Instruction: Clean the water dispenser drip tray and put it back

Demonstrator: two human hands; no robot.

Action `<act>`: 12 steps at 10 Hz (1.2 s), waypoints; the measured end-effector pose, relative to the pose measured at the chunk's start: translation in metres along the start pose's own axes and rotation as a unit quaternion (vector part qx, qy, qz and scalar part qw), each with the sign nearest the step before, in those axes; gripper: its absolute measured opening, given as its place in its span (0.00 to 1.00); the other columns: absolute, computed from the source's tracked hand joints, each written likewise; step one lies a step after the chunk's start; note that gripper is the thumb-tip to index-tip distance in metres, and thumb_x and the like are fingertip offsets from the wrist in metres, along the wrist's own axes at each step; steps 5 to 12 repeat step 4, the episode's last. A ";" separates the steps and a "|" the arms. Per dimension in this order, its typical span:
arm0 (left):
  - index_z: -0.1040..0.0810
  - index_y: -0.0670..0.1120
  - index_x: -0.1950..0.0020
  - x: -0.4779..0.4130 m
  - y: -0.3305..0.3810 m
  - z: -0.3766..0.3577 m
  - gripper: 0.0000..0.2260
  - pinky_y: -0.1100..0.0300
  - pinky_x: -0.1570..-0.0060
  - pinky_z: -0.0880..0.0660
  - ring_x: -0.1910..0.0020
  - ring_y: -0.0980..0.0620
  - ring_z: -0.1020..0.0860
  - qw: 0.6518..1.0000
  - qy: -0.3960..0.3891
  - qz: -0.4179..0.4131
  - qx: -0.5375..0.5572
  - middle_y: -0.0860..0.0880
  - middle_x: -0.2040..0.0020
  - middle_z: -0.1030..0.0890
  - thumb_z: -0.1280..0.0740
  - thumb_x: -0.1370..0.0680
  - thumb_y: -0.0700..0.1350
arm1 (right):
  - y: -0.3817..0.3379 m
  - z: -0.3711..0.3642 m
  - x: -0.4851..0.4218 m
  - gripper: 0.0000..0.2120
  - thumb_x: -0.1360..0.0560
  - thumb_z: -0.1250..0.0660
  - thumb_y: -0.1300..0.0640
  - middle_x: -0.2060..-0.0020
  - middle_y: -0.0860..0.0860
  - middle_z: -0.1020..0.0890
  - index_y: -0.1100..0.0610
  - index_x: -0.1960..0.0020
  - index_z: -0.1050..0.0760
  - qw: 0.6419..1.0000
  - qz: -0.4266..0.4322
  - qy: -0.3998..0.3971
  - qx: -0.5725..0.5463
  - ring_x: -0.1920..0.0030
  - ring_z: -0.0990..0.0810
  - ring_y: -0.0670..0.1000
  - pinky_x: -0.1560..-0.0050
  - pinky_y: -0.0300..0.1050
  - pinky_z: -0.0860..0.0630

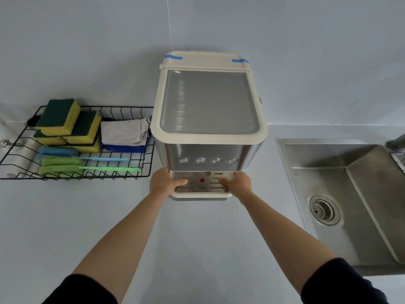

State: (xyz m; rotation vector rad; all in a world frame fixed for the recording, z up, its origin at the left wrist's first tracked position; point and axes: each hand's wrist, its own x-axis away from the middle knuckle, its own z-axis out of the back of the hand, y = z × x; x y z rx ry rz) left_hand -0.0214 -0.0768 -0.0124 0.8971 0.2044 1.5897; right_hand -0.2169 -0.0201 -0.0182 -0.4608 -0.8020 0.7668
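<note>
Left hand (166, 183) and right hand (239, 183) each grip an end of the drip tray (201, 195), thumbs pressed on top. It sits mid-worktop (197, 249) in the water dispenser's (209, 119) foot, long axis left-right, front facing the person

No legible text, brand or number found. Faint marks under the dispenser (209, 119) buttons (200, 160) are too blurred to read.
</note>
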 end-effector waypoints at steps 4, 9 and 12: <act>0.25 0.40 0.41 0.012 -0.003 0.008 0.18 0.60 0.55 0.33 0.46 0.44 0.22 0.996 0.013 -0.084 -0.020 0.44 0.46 0.19 0.36 0.25 0.51 | 0.010 0.009 0.010 0.21 0.24 0.40 0.51 0.40 0.61 0.26 0.63 0.37 0.33 0.999 0.019 0.001 -0.032 0.42 0.26 0.59 0.42 0.51 0.27; 0.25 0.40 0.41 0.012 -0.003 0.008 0.18 0.60 0.55 0.33 0.46 0.44 0.22 0.996 0.013 -0.084 -0.020 0.44 0.46 0.19 0.36 0.25 0.51 | 0.010 0.009 0.010 0.21 0.24 0.40 0.51 0.40 0.61 0.26 0.63 0.37 0.33 0.999 0.019 0.001 -0.032 0.42 0.26 0.59 0.42 0.51 0.27; 0.25 0.40 0.41 0.012 -0.003 0.008 0.18 0.60 0.55 0.33 0.46 0.44 0.22 0.996 0.013 -0.084 -0.020 0.44 0.46 0.19 0.36 0.25 0.51 | 0.010 0.009 0.010 0.21 0.24 0.40 0.51 0.40 0.61 0.26 0.63 0.37 0.33 0.999 0.019 0.001 -0.032 0.42 0.26 0.59 0.42 0.51 0.27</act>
